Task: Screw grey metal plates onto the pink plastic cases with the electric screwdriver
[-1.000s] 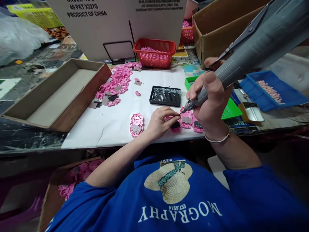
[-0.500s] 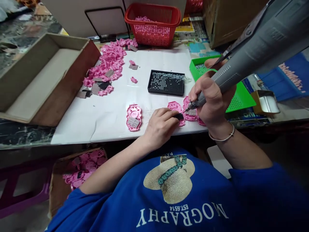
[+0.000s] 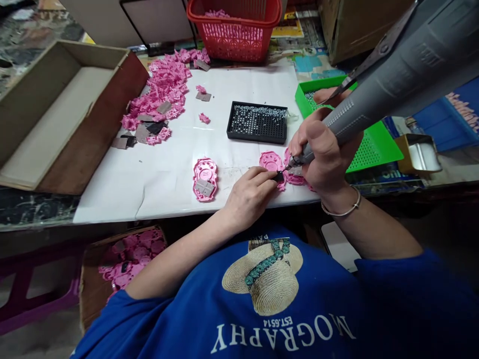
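Observation:
My right hand (image 3: 327,149) is wrapped around a grey electric screwdriver (image 3: 377,94), which slants down to the left. Its bit reaches the right edge of a small black piece (image 3: 279,176) lying over a pink plastic shell (image 3: 270,160). Fingers of my left hand (image 3: 249,193) are closed together on that black piece from the left. More pink shells (image 3: 296,179) lie partly hidden beneath my right hand. Apart to the left rests another pink shell (image 3: 204,170) with a grey plate (image 3: 205,187) in its lower half.
Behind my hands stands a black screw tray (image 3: 256,138), with a green tray (image 3: 391,149) to its right. A pile of pink parts (image 3: 164,85) lies beside a cardboard box (image 3: 103,124). A red basket (image 3: 239,47) stands at the back.
The screwdriver bit has shifted slightly left and down, closer to the black piece. My view has tilted a little; both hands keep their hold.

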The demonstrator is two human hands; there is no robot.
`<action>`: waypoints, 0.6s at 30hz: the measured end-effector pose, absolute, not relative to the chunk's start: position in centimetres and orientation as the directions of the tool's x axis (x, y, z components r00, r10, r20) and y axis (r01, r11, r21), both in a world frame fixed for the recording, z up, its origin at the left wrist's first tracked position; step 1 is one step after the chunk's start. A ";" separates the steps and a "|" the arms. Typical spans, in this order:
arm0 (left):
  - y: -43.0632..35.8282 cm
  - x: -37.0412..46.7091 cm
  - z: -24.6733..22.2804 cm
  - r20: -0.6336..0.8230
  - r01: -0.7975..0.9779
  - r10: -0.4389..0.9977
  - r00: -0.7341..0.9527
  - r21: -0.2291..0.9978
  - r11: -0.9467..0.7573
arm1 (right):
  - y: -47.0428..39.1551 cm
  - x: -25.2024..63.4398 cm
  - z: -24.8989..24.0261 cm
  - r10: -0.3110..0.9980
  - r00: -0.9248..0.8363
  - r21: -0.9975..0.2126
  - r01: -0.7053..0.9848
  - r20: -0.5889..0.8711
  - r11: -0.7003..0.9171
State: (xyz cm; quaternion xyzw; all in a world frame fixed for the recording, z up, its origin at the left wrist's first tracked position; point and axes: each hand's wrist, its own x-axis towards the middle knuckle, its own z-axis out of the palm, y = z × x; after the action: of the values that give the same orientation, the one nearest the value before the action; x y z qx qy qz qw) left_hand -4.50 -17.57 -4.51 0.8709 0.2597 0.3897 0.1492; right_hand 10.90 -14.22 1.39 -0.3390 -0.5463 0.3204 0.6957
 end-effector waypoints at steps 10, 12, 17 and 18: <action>-17.4 -4.6 -4.7 0.572 0.344 0.574 0.586 0.465 -0.816 | -14.0 10.8 0.9 0.815 0.214 -0.825 -0.062 0.539 0.562; -17.4 -4.6 -4.7 0.583 0.343 0.564 0.585 0.452 -0.823 | -13.9 10.7 0.8 0.813 0.206 -0.821 -0.071 0.544 0.567; -17.3 -4.6 -4.7 0.596 0.336 0.547 0.588 0.435 -0.835 | -13.9 10.8 1.3 0.832 0.197 -0.846 -0.023 0.518 0.532; -17.3 -4.6 -4.7 0.595 0.334 0.547 0.589 0.437 -0.835 | -13.9 10.8 1.5 0.840 0.200 -0.856 -0.008 0.505 0.516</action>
State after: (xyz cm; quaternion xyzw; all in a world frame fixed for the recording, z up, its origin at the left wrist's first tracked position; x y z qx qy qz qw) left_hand -4.57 -17.34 -4.74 0.8802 0.2500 0.3779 0.1410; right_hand 10.83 -13.94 1.51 -0.3787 -0.5492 0.3137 0.6757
